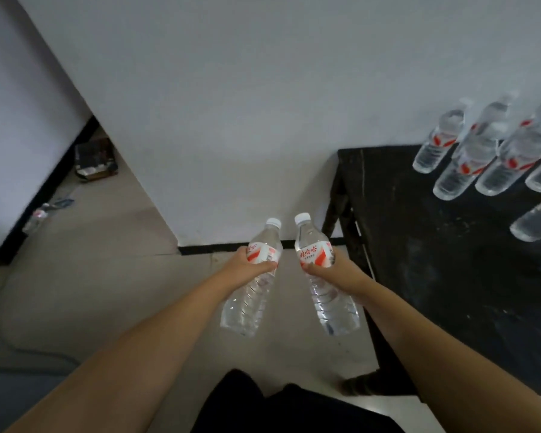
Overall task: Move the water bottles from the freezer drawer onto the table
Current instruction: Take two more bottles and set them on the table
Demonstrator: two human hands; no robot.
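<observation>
The left hand (247,265) is curled round the waist of one bottle (252,282), fingers wrapped just under its red and white label, and the right hand (334,270) grips a second bottle (324,276) the same way, thumb across the front below the label. Both bottles are clear, white-capped and tilted, caps pointing away, their bases nearer the person. They are held side by side, close but apart, over the pale floor (107,276) in front of a white wall (231,89). To the right stands a black table (434,245), its near left corner just beside the right forearm. On its far right part a cluster of bottles (469,157) stands upright, and further ones sit along the right edge, partly cut off. On the floor at far left, by the black skirting, lies a blurred bottle (36,218), and beyond it a dark object too blurred to identify.
</observation>
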